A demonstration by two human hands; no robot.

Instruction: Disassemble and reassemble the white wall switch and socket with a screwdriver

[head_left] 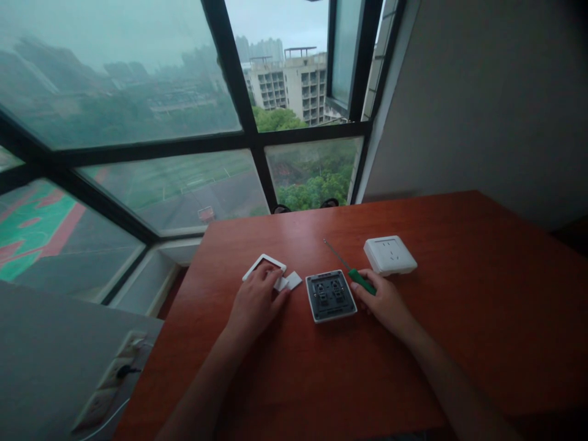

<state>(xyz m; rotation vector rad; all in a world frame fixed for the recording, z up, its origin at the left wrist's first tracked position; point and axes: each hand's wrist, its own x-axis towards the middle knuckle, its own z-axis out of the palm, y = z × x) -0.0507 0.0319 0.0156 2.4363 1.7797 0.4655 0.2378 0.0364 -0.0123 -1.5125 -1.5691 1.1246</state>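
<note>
My left hand rests at a white cover frame, its fingers bent and thumb close to two small white switch rockers. One rocker lies partly under the fingers and seems pinched there. A green-handled screwdriver is gripped in my right hand, its thin metal shaft pointing up and to the left, away from me. Between both hands sits a square switch box, its dark inner mechanism exposed inside a white rim. The screwdriver's tip is beyond the box, not touching it.
A white wall socket on its box stands to the right, past my right hand. All of this is on a reddish-brown wooden table. Large framed windows lie beyond. Wall outlets with a plug are at lower left.
</note>
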